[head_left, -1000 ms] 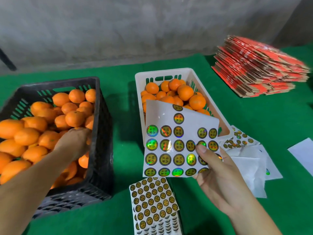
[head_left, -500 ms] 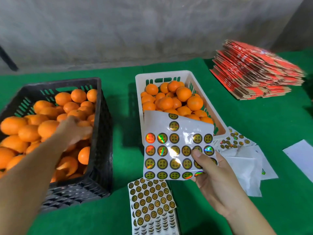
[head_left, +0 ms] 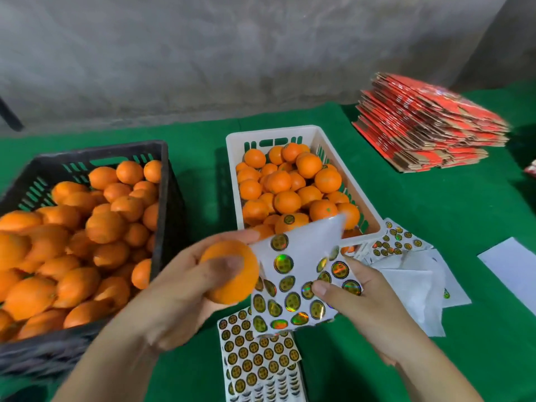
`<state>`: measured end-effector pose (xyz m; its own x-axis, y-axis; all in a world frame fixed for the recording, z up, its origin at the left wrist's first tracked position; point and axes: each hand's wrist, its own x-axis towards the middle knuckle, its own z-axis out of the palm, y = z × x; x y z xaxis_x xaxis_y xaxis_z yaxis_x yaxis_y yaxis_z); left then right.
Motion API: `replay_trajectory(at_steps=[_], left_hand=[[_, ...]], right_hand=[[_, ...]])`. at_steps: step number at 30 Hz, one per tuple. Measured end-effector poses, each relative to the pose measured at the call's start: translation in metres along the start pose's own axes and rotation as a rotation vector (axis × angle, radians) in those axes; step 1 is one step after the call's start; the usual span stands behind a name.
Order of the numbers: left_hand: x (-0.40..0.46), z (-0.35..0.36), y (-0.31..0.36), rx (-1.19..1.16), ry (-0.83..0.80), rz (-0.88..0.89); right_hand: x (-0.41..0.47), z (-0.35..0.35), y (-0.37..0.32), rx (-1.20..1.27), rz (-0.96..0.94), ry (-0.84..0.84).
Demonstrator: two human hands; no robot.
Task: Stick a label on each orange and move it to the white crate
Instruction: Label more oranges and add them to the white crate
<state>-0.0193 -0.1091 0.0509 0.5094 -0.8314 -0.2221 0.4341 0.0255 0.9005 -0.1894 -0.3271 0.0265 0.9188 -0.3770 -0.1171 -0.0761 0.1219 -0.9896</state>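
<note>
Two hands meet over the green cloth [head_left: 435, 227], each closed on something. The left hand [head_left: 185, 291] curls round one orange [head_left: 232, 271]: its thumb presses across the near face of the fruit and its fingers wrap behind, one fingertip showing past the top edge. The orange touches the left edge of the sheet [head_left: 301, 274], a white backing dotted with round shiny labels, which bends upward at its far end. The right hand [head_left: 365, 303] pinches that sheet, thumb on the printed face near its middle and fingers underneath, so the grip is narrow and closed on paper.

Beyond both hands stands the white crate [head_left: 316, 132], more than half full of oranges; one of those nearest the sheet shows a label on its top. Left of the left hand is the black crate [head_left: 162, 181], heaped with oranges. Directly under the hands lie more label sheets [head_left: 255, 361], flat on the cloth. Right of the right hand lie spent white backings [head_left: 414, 288] and another partly used sheet. Far beyond and to the right sits a stack of flattened red cartons [head_left: 429, 123].
</note>
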Motion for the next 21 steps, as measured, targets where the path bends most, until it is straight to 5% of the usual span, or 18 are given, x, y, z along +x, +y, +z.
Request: replay_trajectory(at_steps=[4, 6, 9, 13, 21], left_hand=[[-0.001, 0.024, -0.015, 0.092, 0.121, 0.021], [-0.001, 0.032, -0.022, 0.151, 0.206, 0.038], [-0.003, 0.036, -0.027, 0.314, 0.204, 0.094], [-0.010, 0.031, -0.023, 0.478, 0.123, 0.135], [-0.018, 0.028, -0.025, 0.536, -0.004, 0.110]], right_hand=[[0.005, 0.003, 0.008, -0.499, -0.130, 0.416], [0.001, 0.012, 0.010, -0.899, -0.431, 0.606], [-0.002, 0.020, 0.004, -0.960, -0.724, 0.330], [-0.004, 0.025, 0.002, -0.587, -0.495, 0.144], [-0.004, 0.013, -0.007, -0.425, -0.378, -0.014]])
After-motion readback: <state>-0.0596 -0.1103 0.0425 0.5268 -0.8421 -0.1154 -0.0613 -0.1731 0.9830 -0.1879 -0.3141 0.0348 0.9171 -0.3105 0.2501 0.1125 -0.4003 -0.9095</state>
